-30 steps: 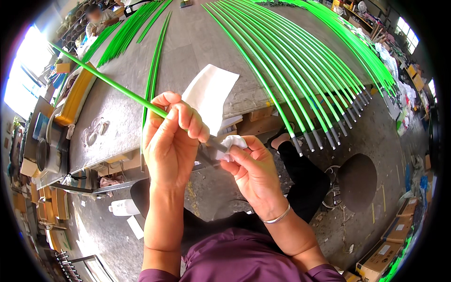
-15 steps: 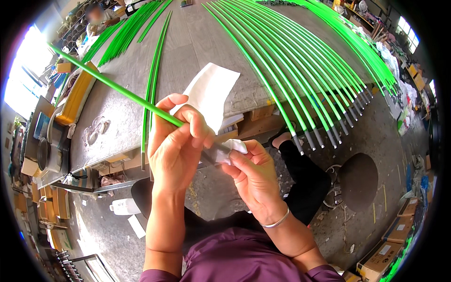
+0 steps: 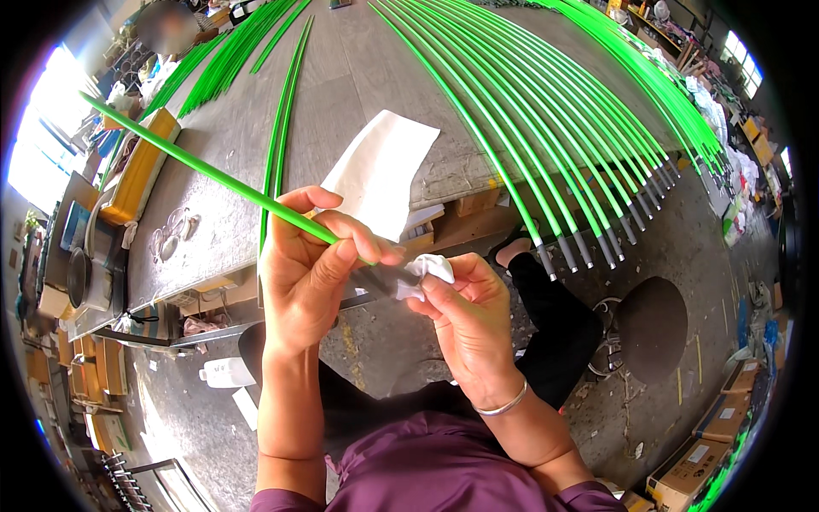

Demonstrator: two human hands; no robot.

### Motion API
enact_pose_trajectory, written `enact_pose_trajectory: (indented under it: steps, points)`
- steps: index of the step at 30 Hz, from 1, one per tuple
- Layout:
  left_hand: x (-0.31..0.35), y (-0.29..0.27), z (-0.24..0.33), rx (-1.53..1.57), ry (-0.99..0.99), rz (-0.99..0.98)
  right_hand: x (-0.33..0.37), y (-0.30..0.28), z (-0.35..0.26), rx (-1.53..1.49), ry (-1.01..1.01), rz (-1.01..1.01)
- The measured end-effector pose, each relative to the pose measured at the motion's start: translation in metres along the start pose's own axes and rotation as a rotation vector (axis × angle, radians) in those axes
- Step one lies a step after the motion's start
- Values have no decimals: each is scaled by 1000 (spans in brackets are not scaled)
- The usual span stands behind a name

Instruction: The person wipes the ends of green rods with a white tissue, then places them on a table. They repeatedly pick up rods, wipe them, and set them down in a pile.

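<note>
My left hand (image 3: pixel 300 294) is closed around a long green rod (image 3: pixel 200 171) near its dark grey end. From there the rod slants up to the far left, over the table. A crumpled white wipe (image 3: pixel 433 267) is pinched between the thumb and fingers of my right hand (image 3: pixel 469 320), wrapped against the rod's grey end section (image 3: pixel 386 278). The very tip is hidden by the wipe and fingers. Just beyond my hands, a flat white sheet (image 3: pixel 384 166) lies over the table's near edge.
Many green rods with grey ends (image 3: pixel 546 171) lie side by side on the grey table (image 3: pixel 341 64), their ends overhanging its edge. Two rods (image 3: pixel 282 128) lie left. A round stool (image 3: pixel 651 328) stands right, a white bottle (image 3: pixel 227 373) on the floor left. Another person sits far left.
My left hand has shifted slightly left with the rod, widening the gap between my hands. My right hand stays almost in place, still pinching the wipe on the grey end.
</note>
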State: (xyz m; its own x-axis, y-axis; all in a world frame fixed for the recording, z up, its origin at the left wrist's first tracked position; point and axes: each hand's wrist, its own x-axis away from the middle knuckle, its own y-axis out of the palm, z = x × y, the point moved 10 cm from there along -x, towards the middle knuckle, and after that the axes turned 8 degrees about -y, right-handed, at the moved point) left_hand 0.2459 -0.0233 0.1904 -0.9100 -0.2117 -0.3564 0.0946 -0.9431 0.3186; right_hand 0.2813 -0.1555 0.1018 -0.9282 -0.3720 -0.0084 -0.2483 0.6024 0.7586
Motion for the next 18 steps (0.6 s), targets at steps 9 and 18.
enact_pose_trajectory:
  steps: [9, 18]
  points:
    - [4, -11, 0, -123, -10, 79, -1, -2, 4, 28, -19, -16]
    - [7, -16, 3, -254, -5, 197, -1, 0, 0, 102, -61, -58]
